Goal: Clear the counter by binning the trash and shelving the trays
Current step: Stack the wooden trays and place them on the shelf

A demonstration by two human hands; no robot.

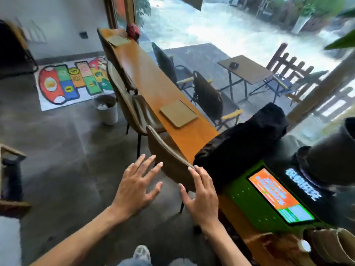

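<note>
A long orange wooden counter [153, 81] runs along the window. A flat tan tray [178, 113] lies on its near part, and a second tray [117, 40] lies at its far end. A white trash bin [106, 109] with crumpled paper inside stands on the floor left of the chairs. My left hand [137, 184] hovers open, fingers spread, above the floor. Beside it, my right hand [201, 194] is open too, its fingertips touching the back edge of the nearest brown chair [169, 160]. Both hands hold nothing.
Three brown chairs [132, 104] line the counter's left side. A black bag [245, 139] and a green screen device [276, 194] sit at the counter's near end. A colourful mat [73, 81] lies on the floor. Outdoor chairs and a table [247, 69] stand beyond the window.
</note>
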